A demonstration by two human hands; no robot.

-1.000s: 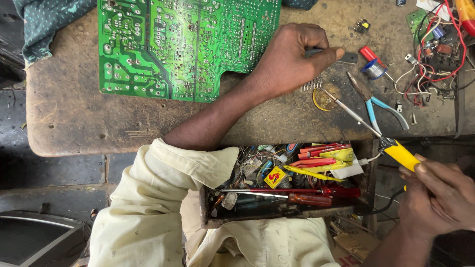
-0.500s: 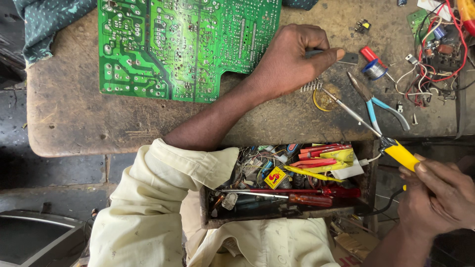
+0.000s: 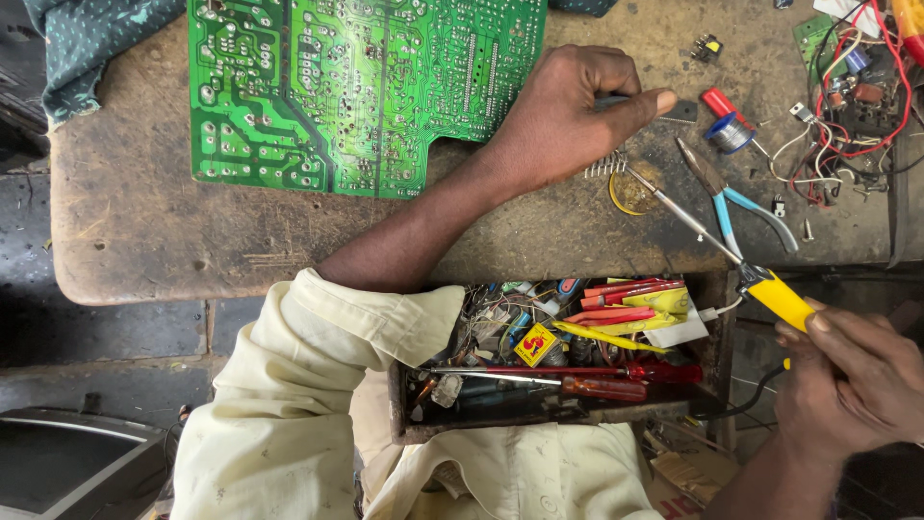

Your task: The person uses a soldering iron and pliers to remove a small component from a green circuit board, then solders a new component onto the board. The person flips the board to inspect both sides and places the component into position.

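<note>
worn workbench [image 3: 144, 231]: nothing has shifted. my left hand [image 3: 568, 116] stays clenched beside the circuit board [image 3: 356, 87]; my right hand [image 3: 847, 385] still grasps the soldering iron [image 3: 770, 294] past its front edge.

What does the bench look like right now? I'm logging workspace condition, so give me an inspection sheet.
Surface: worn, stained wooden bench.
Job's things: green circuit board; yellow-handled soldering iron, tip over a round tin.
Clutter: blue pliers, solder spool, drawer of screwdrivers.
Hands: left hand pinches a small metal tool; right hand grips the iron.
Cables: red and white wires.
Surroundings: dark floor, grey box.
</note>
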